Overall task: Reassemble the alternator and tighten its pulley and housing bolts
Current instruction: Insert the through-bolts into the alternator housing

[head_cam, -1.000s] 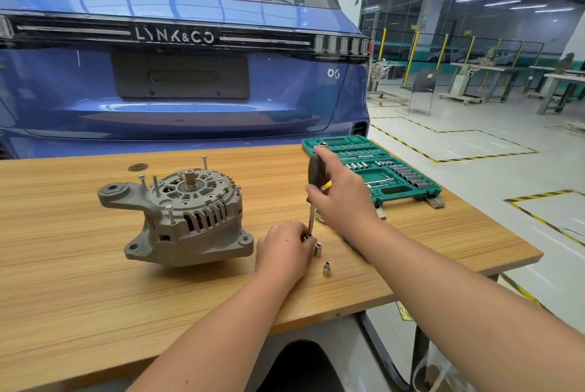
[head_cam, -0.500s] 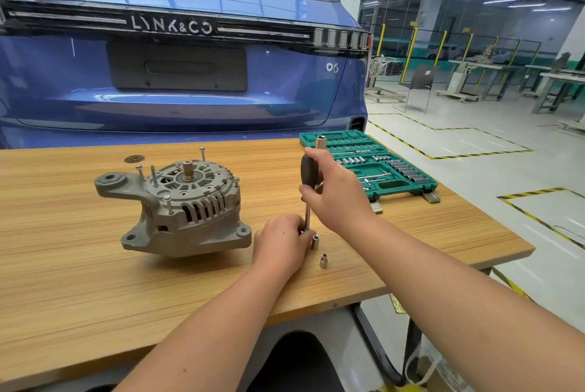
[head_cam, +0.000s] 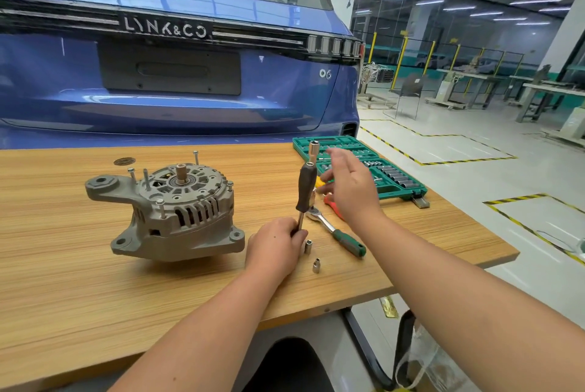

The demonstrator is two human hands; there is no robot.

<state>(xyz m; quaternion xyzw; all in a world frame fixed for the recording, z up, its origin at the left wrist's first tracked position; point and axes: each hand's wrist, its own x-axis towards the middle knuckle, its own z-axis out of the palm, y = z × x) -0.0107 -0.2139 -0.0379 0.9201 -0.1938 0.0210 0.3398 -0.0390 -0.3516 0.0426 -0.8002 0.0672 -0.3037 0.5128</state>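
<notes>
The grey alternator sits on the wooden table, bolts standing up. Beside it, the left hand grips the upright driver by its shaft — the right hand has let go of the handle, fingers now spread loosely above the ratchet.

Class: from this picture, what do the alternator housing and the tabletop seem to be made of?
Alternator housing: likely cast aluminium, going by its dull grey, slightly grainy surface and moulded vent slots. Tabletop: wood or wood-look laminate, with straight tan grain lines; which cannot be told.
</notes>
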